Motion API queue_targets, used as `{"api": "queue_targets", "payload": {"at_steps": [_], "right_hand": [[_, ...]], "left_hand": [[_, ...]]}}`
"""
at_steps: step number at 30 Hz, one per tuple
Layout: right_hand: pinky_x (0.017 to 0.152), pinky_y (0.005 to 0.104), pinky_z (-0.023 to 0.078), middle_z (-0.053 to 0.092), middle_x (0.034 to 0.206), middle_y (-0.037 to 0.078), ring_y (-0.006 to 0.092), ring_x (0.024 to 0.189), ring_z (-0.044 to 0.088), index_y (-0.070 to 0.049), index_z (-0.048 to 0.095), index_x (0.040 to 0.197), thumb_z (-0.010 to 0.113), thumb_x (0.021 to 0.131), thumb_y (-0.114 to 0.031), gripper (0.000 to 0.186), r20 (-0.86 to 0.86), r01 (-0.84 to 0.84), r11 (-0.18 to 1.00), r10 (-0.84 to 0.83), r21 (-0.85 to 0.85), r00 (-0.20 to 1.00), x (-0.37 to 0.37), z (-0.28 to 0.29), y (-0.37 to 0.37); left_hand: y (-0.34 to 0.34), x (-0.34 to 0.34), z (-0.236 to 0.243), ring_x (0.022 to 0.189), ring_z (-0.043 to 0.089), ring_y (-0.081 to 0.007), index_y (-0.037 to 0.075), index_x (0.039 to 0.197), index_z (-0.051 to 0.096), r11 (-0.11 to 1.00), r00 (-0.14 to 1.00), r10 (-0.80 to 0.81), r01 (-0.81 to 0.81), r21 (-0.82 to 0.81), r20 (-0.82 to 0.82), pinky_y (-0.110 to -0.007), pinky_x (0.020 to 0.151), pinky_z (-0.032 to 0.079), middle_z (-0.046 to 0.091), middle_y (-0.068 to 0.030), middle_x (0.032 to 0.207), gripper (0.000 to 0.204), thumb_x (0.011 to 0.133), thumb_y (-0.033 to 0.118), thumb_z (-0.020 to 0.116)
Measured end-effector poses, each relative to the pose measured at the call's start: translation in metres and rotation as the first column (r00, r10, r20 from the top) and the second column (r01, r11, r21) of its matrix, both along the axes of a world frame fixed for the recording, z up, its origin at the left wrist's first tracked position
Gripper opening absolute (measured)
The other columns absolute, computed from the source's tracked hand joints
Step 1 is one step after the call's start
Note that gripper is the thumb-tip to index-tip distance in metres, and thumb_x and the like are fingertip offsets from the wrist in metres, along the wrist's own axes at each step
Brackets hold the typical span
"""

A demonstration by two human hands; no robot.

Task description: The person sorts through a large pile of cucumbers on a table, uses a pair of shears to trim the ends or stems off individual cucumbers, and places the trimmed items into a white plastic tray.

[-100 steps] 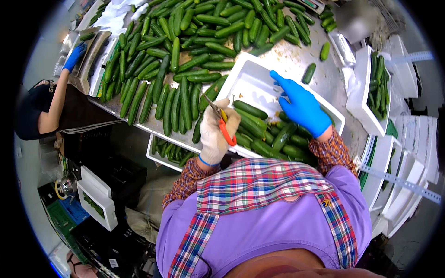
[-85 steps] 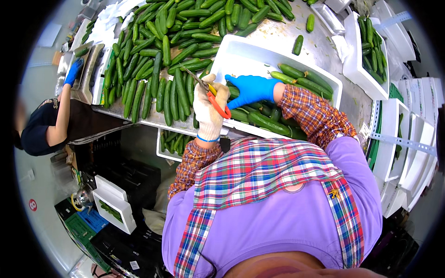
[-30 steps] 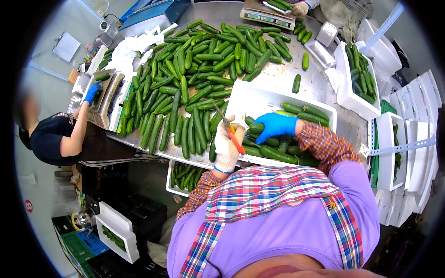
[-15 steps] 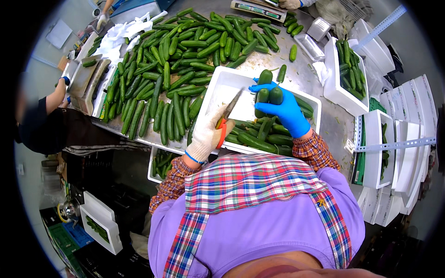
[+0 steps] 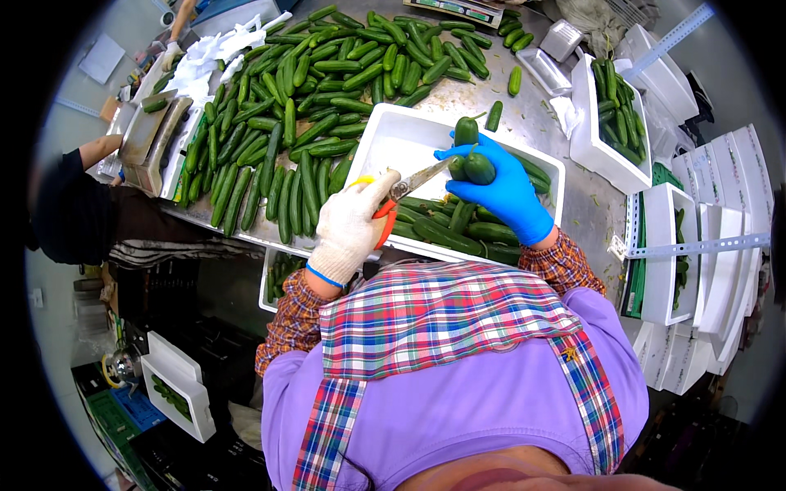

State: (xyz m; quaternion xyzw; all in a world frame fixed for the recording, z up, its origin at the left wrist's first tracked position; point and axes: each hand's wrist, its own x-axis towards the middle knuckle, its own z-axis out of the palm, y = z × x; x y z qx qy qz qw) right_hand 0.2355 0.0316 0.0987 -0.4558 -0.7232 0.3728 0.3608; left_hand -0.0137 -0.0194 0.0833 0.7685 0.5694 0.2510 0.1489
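My left hand (image 5: pixel 342 233), in a white knitted glove, is closed around orange-handled scissors (image 5: pixel 419 177). Their worn blades point right, with the tips at the end of a held cucumber; whether they touch it I cannot tell. In a blue glove, my right hand (image 5: pixel 512 192) grips three green cucumbers (image 5: pixel 479 168), their ends turned toward the scissors. Both hands are over a white foam box (image 5: pixel 378 135). More cucumbers (image 5: pixel 442 235) lie in its near part and along its right side, while white bottom shows at the far left.
A large cucumber heap (image 5: pixel 327 82) covers the metal table left of and beyond the box. Another filled foam box (image 5: pixel 610 168) stands at the right, near stacked white boxes (image 5: pixel 737 180). Scales (image 5: pixel 151 135) stand at far left, where a co-worker's arm (image 5: pixel 100 151) reaches in.
My left hand has turned the scissors from pointing upward to pointing right, bringing the blades to the cucumbers. My right hand has tilted the cucumbers so their ends face the blades.
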Motion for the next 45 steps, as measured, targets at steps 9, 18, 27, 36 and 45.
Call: {"api": "queue_targets", "payload": {"at_steps": [9, 18, 27, 36, 45], "right_hand": [[0.1, 0.0406, 0.045, 0.054, 0.128, 0.015, 0.033, 0.117, 0.056, -0.016, 0.07, 0.111, 0.08, 0.07, -0.016, 0.043, 0.071, -0.017, 0.99, 0.007, 0.14, 0.997, 0.0, 0.005, 0.0], [0.101, 0.0426, 0.045, 0.053, 0.128, 0.016, 0.0356, 0.117, 0.055, -0.019, 0.07, 0.111, 0.078, 0.069, -0.012, 0.044, 0.107, -0.006, 0.983, -0.014, 0.184, 0.994, -0.001, 0.005, -0.003], [0.088, 0.0422, 0.05, 0.058, 0.119, 0.013, 0.0354, 0.104, 0.06, -0.016, 0.071, 0.104, 0.076, 0.068, -0.012, 0.036, 0.3, -0.059, 0.91, -0.074, 0.41, 0.951, -0.009, 0.02, -0.011], [0.083, 0.0424, 0.051, 0.06, 0.114, 0.013, 0.0336, 0.1, 0.061, -0.015, 0.072, 0.098, 0.079, 0.066, -0.015, 0.033, 0.385, -0.147, 0.868, -0.054, 0.474, 0.921, -0.011, 0.021, -0.013], [0.087, 0.0408, 0.05, 0.059, 0.12, 0.013, 0.0325, 0.101, 0.062, -0.02, 0.072, 0.105, 0.079, 0.067, -0.016, 0.039, 0.488, -0.172, 0.812, -0.153, 0.557, 0.859, -0.009, 0.025, -0.014]], "left_hand": [[-0.003, 0.005, 0.007, 0.08, 0.066, -0.03, 0.017, 0.13, 0.057, 1.0, 0.996, -0.03, 0.03, 0.006, 0.084, -0.038, 0.069, 0.053, 0.064, -0.016, 0.095, 0.052, 0.08, 0.013, 0.07], [-0.006, 0.011, 0.018, 0.073, 0.066, -0.0301, 0.016, 0.127, 0.06, 0.994, 0.993, -0.084, 0.09, -0.067, 0.089, -0.037, 0.066, 0.053, 0.065, -0.0141, 0.083, 0.048, 0.08, 0.014, 0.072], [0.009, 0.003, 0.006, 0.09, 0.065, -0.0329, 0.021, 0.134, 0.052, 0.999, 0.998, 0.033, -0.033, -0.002, -0.062, -0.041, 0.076, 0.053, 0.064, -0.0166, 0.108, 0.058, 0.08, 0.016, 0.072], [0.008, 0.001, 0.001, 0.083, 0.066, -0.0327, 0.021, 0.128, 0.058, 0.995, 0.995, 0.067, -0.061, 0.083, -0.071, -0.041, 0.071, 0.053, 0.067, -0.0147, 0.098, 0.049, 0.08, 0.018, 0.071], [0.004, 0.008, 0.013, 0.068, 0.063, -0.0151, 0.011, 0.125, 0.062, 0.972, 0.984, 0.095, -0.058, -0.229, 0.154, -0.027, 0.065, 0.051, 0.066, -0.01, 0.084, 0.043, 0.084, 0.021, 0.07]]}}
